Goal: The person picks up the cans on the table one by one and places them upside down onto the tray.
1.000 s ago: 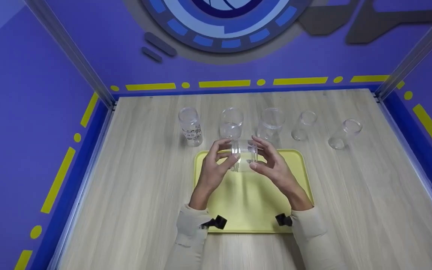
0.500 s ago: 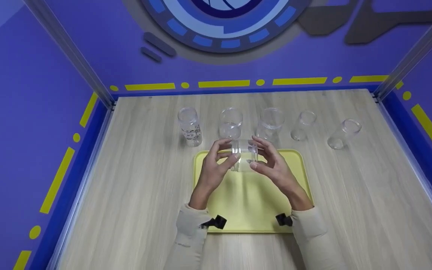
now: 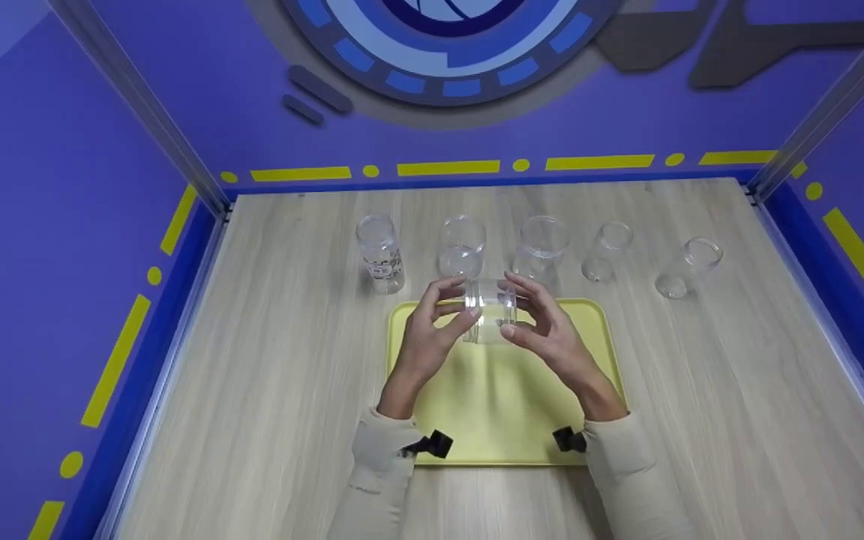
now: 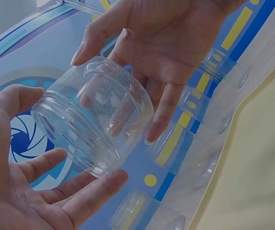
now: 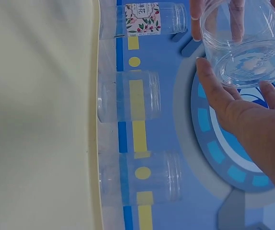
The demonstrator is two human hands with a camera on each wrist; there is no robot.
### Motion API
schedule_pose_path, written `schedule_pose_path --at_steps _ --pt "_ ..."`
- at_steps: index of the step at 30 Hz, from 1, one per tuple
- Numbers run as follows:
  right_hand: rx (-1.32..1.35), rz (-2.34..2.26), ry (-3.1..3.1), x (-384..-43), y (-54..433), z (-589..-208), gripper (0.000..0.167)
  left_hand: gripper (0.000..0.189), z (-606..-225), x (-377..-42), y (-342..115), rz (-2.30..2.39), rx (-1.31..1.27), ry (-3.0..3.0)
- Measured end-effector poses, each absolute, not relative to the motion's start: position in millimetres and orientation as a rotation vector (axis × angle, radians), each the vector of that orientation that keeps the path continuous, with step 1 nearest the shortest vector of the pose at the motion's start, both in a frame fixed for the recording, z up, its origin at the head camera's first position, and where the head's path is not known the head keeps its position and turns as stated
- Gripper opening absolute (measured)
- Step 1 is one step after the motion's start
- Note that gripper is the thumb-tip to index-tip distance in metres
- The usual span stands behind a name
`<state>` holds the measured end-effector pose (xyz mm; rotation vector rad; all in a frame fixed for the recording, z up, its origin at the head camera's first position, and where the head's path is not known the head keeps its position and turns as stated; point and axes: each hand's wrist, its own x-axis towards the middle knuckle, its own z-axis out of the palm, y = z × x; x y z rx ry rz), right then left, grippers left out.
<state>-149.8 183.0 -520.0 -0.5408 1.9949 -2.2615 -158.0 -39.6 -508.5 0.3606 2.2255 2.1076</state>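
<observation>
A clear, wide-mouthed plastic jar (image 3: pixel 493 309) is held sideways above the yellow tray (image 3: pixel 507 442). My left hand (image 3: pixel 428 337) grips its threaded mouth end, thumb on the near side and fingers on the far side. At the base end, my right hand (image 3: pixel 554 341) holds the jar between thumb and fingers. The left wrist view shows the jar (image 4: pixel 92 115) tilted, with the ridged rim toward the left hand (image 4: pixel 41 191). Seen from the right wrist, its round base (image 5: pixel 255 62) faces the right hand (image 5: pixel 252 120). No lid shows on it.
Several clear containers stand in a row behind the tray: a jar with a printed label (image 3: pixel 385 262), two wide jars (image 3: pixel 462 251) (image 3: pixel 542 251), and two narrow ones (image 3: pixel 607 253) (image 3: pixel 688 268). Blue panels (image 3: pixel 447 142) enclose the wooden table (image 3: pixel 274 375) at the back and sides.
</observation>
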Motion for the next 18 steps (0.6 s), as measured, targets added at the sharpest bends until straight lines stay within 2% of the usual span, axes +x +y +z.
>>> schedule_pose_path --at_steps 9,18 --pt "-0.491 -2.263 2.03 -149 192 -519 0.074 0.062 -513 -160 -46 2.093 0.347 2.282" --pt "-0.483 -2.261 2.065 -148 201 -517 0.075 0.06 -521 -163 -60 2.052 0.204 2.373"
